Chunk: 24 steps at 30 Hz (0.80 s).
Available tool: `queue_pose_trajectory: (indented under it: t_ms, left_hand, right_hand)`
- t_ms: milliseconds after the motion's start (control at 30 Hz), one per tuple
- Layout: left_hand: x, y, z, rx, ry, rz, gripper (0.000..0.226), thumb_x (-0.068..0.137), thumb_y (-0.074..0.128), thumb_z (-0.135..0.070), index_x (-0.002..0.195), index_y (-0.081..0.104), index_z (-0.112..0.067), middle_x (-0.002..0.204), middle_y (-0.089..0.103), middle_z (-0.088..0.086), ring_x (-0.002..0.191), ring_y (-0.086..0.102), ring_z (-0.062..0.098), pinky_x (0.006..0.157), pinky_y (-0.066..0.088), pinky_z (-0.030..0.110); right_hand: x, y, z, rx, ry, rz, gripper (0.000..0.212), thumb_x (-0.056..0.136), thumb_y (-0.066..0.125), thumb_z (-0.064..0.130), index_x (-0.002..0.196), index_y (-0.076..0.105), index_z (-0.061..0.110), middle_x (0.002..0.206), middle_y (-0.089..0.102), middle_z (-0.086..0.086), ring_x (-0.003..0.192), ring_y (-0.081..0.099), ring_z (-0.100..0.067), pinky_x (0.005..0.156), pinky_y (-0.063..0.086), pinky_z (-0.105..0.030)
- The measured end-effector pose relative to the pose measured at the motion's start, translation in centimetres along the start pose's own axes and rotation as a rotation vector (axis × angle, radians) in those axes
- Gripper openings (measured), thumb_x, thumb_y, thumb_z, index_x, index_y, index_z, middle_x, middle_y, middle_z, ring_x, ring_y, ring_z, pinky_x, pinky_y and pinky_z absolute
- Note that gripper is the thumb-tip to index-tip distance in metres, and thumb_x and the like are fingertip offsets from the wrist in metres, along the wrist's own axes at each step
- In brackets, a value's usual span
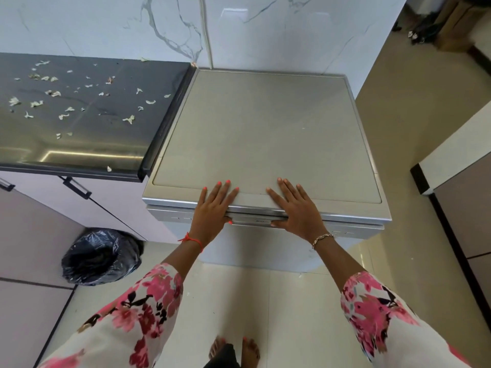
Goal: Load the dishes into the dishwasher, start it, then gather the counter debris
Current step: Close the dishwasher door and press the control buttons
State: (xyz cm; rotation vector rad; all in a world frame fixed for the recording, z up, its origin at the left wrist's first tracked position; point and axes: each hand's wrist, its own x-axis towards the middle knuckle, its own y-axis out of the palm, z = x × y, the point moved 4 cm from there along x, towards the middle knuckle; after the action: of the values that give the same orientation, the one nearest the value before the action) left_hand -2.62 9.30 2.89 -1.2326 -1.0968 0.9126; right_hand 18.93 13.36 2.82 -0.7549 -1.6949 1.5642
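A silver freestanding dishwasher (265, 134) stands against the marble wall with its door closed. My left hand (214, 208) lies flat on the front edge of its top, fingers straight, thumb down at the door's handle strip. My right hand (295, 205) lies flat beside it in the same way, thumb under the top's lip. Scattered pale scraps of debris (66, 102) cover the dark counter (87, 144) to the left of the dishwasher. No dishes are in view.
A bin lined with a black bag (101, 257) stands on the floor below the counter, left of the dishwasher. Cabinet doors with black handles (77, 187) sit under the counter. Another counter edge (451, 166) juts in at the right. My bare feet are on the tiled floor.
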Motion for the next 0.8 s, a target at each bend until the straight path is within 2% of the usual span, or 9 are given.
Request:
queue_pose_trajectory:
  t_ms: [133,300,367,433,500,533,567,633,800]
  left_hand:
    - [0.6,0.3,-0.3,-0.032,-0.044,-0.054,0.096,0.046,0.089,-0.021,0.13,0.04,-0.02,0.131,0.056,0.012,0.117,0.056,0.033,0.093,0.042,0.056]
    - [1.0,-0.1,-0.2,-0.038,-0.048,-0.04,0.089,0.04,0.091,-0.023,0.122,0.059,-0.017,0.126,0.06,0.012,0.111,0.06,0.033,0.087,0.047,0.055]
    - [1.2,-0.4,0.2,-0.08,-0.043,-0.022,0.079,0.043,0.091,-0.026,0.117,0.063,-0.018,0.123,0.062,0.01,0.107,0.063,0.031,0.083,0.05,0.051]
    - [1.4,-1.4,0.9,-0.152,-0.006,-0.051,0.059,0.058,0.082,-0.04,0.11,0.066,-0.019,0.119,0.065,0.008,0.102,0.066,0.027,0.079,0.052,0.043]
    - [2.0,-3.0,2.4,-0.295,-0.033,-0.033,0.055,0.072,0.065,-0.055,0.112,0.066,-0.017,0.118,0.066,0.005,0.102,0.066,0.024,0.083,0.052,0.037]
    - [2.5,-3.7,3.4,-0.379,-0.083,0.021,0.054,0.077,0.062,-0.055,0.115,0.063,-0.017,0.12,0.065,0.003,0.105,0.064,0.023,0.088,0.051,0.036]
    - [3.0,-4.1,4.5,-0.437,-0.133,0.06,0.052,0.08,0.062,-0.053,0.117,0.062,-0.016,0.121,0.064,0.002,0.108,0.061,0.022,0.093,0.048,0.036]
    - [4.6,-5.2,6.5,-0.452,-0.181,0.076,0.046,0.084,0.059,-0.048,0.117,0.06,-0.016,0.124,0.061,0.001,0.113,0.057,0.02,0.098,0.044,0.036]
    - [9.8,-6.5,11.6,-0.426,-0.222,0.058,0.031,0.089,0.057,-0.039,0.109,0.063,-0.016,0.117,0.064,0.0,0.112,0.056,0.019,0.094,0.044,0.035]
  right_hand:
    - [0.1,-0.1,0.4,0.002,0.035,-0.056,0.094,0.061,0.078,0.053,0.14,0.037,0.023,0.143,0.042,-0.016,0.131,0.042,-0.03,0.106,0.037,-0.047]
    - [0.3,-0.4,0.5,0.023,0.057,0.004,0.097,0.058,0.081,0.049,0.139,0.036,0.024,0.142,0.045,-0.015,0.13,0.045,-0.03,0.104,0.037,-0.047]
    - [0.3,-0.6,0.2,0.08,0.075,0.006,0.089,0.062,0.078,0.047,0.139,0.041,0.024,0.144,0.042,-0.014,0.131,0.043,-0.03,0.106,0.033,-0.046]
    - [0.7,-1.4,0.3,0.104,0.078,0.007,0.07,0.074,0.06,0.058,0.134,0.049,0.025,0.141,0.045,-0.015,0.129,0.046,-0.03,0.103,0.036,-0.046]
    - [1.9,-2.8,0.3,0.06,0.06,0.045,0.069,0.075,0.034,0.071,0.118,0.063,0.026,0.124,0.06,-0.012,0.113,0.058,-0.029,0.09,0.045,-0.041]
    - [2.9,-4.0,0.3,0.053,0.058,0.066,0.07,0.076,0.028,0.073,0.111,0.066,0.027,0.116,0.064,-0.007,0.107,0.06,-0.025,0.087,0.043,-0.037]
    - [4.0,-5.1,0.3,0.059,0.067,0.095,0.066,0.08,0.029,0.071,0.109,0.067,0.026,0.112,0.066,-0.003,0.105,0.06,-0.022,0.087,0.04,-0.035]
    - [6.8,-7.1,0.1,0.108,0.09,0.099,0.051,0.088,0.042,0.06,0.108,0.068,0.021,0.109,0.069,-0.001,0.104,0.061,-0.019,0.09,0.038,-0.031]
    - [16.2,-11.8,-0.2,0.132,0.106,0.008,0.037,0.091,0.049,0.047,0.099,0.069,0.017,0.1,0.07,-0.004,0.093,0.064,-0.023,0.078,0.043,-0.028]
